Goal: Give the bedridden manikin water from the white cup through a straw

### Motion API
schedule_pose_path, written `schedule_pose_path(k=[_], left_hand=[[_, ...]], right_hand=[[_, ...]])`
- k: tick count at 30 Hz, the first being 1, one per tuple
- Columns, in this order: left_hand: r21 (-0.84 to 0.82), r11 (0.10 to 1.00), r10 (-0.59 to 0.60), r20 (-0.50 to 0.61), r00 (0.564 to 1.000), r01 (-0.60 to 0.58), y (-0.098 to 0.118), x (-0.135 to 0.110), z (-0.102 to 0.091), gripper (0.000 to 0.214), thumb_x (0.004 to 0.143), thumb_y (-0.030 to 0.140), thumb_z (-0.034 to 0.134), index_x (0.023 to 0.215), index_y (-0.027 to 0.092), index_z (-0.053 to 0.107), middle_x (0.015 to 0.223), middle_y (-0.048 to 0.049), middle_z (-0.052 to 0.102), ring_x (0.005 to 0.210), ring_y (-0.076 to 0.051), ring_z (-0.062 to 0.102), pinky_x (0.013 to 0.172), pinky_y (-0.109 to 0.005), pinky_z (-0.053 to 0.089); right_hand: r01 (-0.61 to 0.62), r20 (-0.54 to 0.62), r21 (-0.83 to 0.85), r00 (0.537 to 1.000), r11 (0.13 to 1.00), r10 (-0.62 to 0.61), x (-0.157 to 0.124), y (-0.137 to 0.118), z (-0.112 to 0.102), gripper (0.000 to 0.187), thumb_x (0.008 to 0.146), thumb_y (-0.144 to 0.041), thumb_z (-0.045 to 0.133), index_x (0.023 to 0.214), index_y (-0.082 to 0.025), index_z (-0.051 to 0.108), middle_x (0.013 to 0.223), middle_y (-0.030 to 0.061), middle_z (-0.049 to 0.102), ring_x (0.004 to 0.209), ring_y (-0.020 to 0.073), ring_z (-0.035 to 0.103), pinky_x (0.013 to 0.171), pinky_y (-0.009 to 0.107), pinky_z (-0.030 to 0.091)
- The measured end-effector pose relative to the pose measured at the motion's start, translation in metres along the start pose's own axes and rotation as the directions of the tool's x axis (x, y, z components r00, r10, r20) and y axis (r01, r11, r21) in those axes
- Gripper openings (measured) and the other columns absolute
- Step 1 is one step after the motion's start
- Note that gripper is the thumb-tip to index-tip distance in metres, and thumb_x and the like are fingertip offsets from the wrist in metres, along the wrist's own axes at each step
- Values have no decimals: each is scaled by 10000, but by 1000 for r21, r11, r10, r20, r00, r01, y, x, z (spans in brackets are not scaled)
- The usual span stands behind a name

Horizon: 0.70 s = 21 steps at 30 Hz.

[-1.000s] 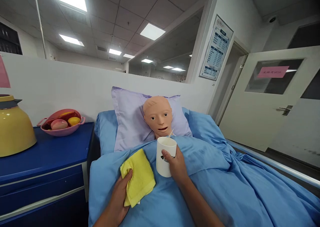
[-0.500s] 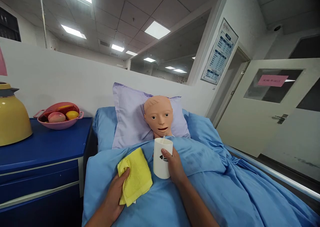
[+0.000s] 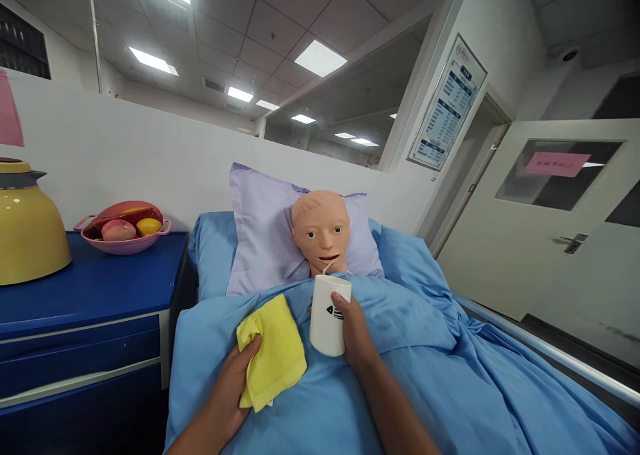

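A training manikin [image 3: 321, 231] lies in bed with its head on a lilac pillow [image 3: 260, 235], covered by a blue blanket [image 3: 425, 375]. My right hand [image 3: 354, 329] is closed around a white cup [image 3: 327, 316] held just below the manikin's chin. A thin straw [image 3: 327, 268] rises from the cup to the manikin's mouth. My left hand [image 3: 231, 391] grips the near edge of a folded yellow towel [image 3: 273, 348] that lies on the blanket over the chest.
A blue bedside cabinet [image 3: 90, 321] stands to the left, bearing a yellow kettle [image 3: 27, 225] and a pink bowl [image 3: 125, 245] of fruit. A metal bed rail [image 3: 550, 351] runs along the right. A white door [image 3: 545, 221] is behind it.
The cup has stayed near the manikin's chin, and its straw now bends to the mouth. The view shifted slightly. Both hands keep their hold.
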<state>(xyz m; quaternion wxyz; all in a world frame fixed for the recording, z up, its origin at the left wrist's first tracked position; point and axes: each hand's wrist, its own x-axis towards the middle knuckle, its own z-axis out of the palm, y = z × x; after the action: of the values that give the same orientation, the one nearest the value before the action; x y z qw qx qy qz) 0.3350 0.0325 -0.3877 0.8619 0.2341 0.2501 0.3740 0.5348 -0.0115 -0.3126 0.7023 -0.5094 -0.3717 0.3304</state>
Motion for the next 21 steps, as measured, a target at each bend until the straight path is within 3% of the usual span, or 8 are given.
schedule_pose_path(k=[8,21], left_hand=[[-3,1000,1,8,1000,-1,0,-1,-1,577,782,295,754,1294,196,507,1247,-120,604,1120,-298,600,921,-407,560],[18,1000,18,20,1000,-19,-1,1,-3,598,790,308,748,1313,165,496,1251,-146,597,1122,-309,596,933,-413,549]], right_hand=[[-59,-57,101,996,993,65,0,-4,1,503,704,-597,634,919,-142,647,733,92,704,594,223,651,520,322,518],[-68,-74,292,993,954,93,3,-14,-1,470,748,-554,620,1005,-163,662,722,53,701,662,214,677,593,306,540]])
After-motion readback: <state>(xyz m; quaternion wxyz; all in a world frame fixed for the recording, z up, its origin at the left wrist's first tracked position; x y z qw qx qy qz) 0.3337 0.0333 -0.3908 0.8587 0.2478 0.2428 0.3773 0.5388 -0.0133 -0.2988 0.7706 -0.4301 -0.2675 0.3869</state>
